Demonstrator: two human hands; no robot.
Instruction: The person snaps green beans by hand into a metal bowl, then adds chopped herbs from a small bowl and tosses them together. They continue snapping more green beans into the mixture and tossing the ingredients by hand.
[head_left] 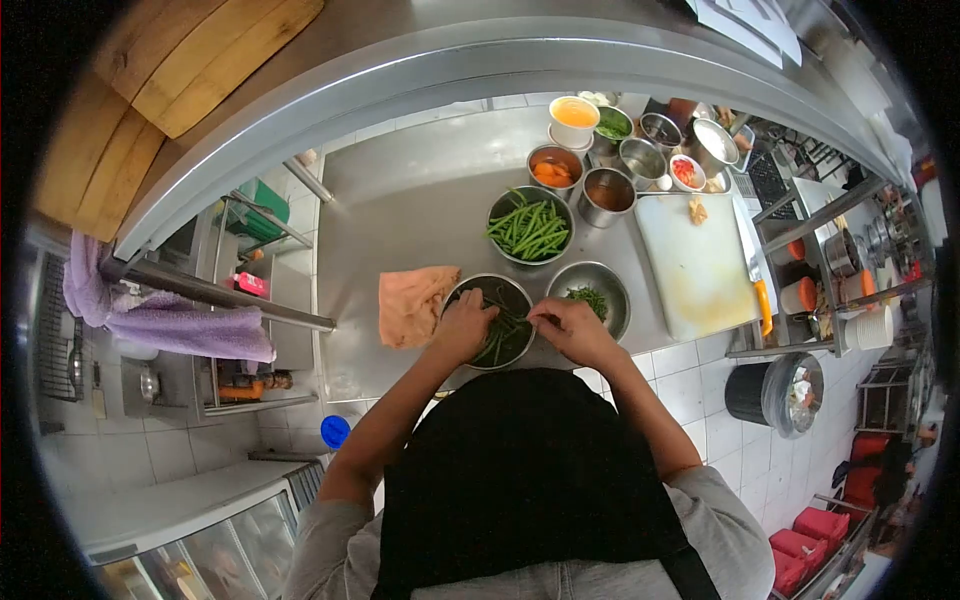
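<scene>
My left hand [467, 326] reaches over the left rim of a steel bowl [502, 367], its fingers curled at a green bean [508, 310]. The bean runs towards my right hand [574, 329], whose thumb and fingers are pinched together at its end by the bowl's right rim. More green beans [492, 350] lie inside this bowl, partly covered by my left hand. To the right, a second steel bowl [622, 300] contains small green pieces [590, 299]. Behind them stands a steel bowl heaped with green beans [530, 230]. A crumpled peach cloth [412, 305] lies left of my left hand.
On the right of the steel table [400, 190] lies a white cutting board [690, 265] beside an orange-handled knife [764, 300]. Several containers of ingredients crowd the back, including orange pieces [553, 172]. A metal shelf edge [500, 55] spans overhead. A lined bin [745, 390] stands at right.
</scene>
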